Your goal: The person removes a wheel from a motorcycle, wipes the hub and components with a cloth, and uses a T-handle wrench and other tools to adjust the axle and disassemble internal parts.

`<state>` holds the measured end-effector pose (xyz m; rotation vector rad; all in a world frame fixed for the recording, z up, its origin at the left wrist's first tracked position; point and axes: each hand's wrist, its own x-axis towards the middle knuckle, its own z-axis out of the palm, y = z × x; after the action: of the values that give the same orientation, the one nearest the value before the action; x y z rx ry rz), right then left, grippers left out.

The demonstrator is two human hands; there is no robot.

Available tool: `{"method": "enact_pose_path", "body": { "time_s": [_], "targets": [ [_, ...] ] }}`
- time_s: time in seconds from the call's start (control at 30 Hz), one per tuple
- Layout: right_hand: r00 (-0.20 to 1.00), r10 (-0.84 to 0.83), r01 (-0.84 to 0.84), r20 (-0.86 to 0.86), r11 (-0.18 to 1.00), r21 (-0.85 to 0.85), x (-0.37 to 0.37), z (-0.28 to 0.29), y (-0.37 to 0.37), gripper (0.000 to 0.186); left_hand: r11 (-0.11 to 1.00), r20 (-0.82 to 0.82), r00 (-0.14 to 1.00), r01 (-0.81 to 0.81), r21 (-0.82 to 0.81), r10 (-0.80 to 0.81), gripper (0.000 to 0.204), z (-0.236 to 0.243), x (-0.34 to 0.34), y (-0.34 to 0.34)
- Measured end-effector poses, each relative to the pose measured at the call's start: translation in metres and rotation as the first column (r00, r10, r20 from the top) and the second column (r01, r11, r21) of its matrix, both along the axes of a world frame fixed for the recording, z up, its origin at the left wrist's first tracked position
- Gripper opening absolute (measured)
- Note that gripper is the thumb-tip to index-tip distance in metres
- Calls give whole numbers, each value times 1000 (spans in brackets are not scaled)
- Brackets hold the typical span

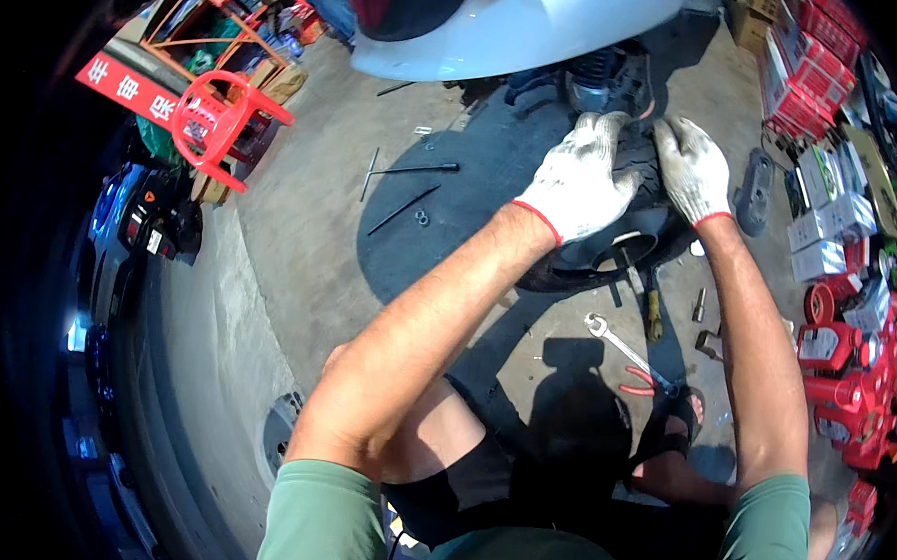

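Both my hands wear white knit gloves with red cuffs and are at a black scooter tyre (649, 179) under the scooter's pale front body (519, 33). My left hand (583, 181) is bent over the tyre's left side, its thumb apart on the near side and its fingertips hidden. On the right side my right hand (693, 171) has its fingers curled against the tyre's edge. Just beyond them is a dark coil-spring shock absorber (591, 78). A metal rod (629, 271) shows at the wheel's hub, with a screwdriver (654, 307) close by.
On the floor lie a combination wrench (621, 343), red-handled pliers (638, 380), a socket (700, 305) and, to the left, a T-handle wrench (408, 168) and a thin rod (403, 210). A red plastic chair (215, 135) stands at far left. Boxes (829, 227) and red bottles (834, 347) line the right.
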<state>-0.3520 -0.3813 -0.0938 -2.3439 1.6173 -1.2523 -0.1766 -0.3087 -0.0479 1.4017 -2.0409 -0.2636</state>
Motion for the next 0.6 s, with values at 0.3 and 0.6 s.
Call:
{"method": "enact_pose_path", "body": {
  "time_s": [0.3, 0.6],
  "targets": [
    [998, 15, -4, -68, 986, 165, -6, -5, -24, 41, 850, 296, 953, -202, 486, 57, 42, -12, 199, 33],
    [998, 3, -2, -61, 999, 32, -24, -21, -27, 40, 436, 424, 818, -569, 697, 388, 41, -224, 326, 202]
  ]
}}
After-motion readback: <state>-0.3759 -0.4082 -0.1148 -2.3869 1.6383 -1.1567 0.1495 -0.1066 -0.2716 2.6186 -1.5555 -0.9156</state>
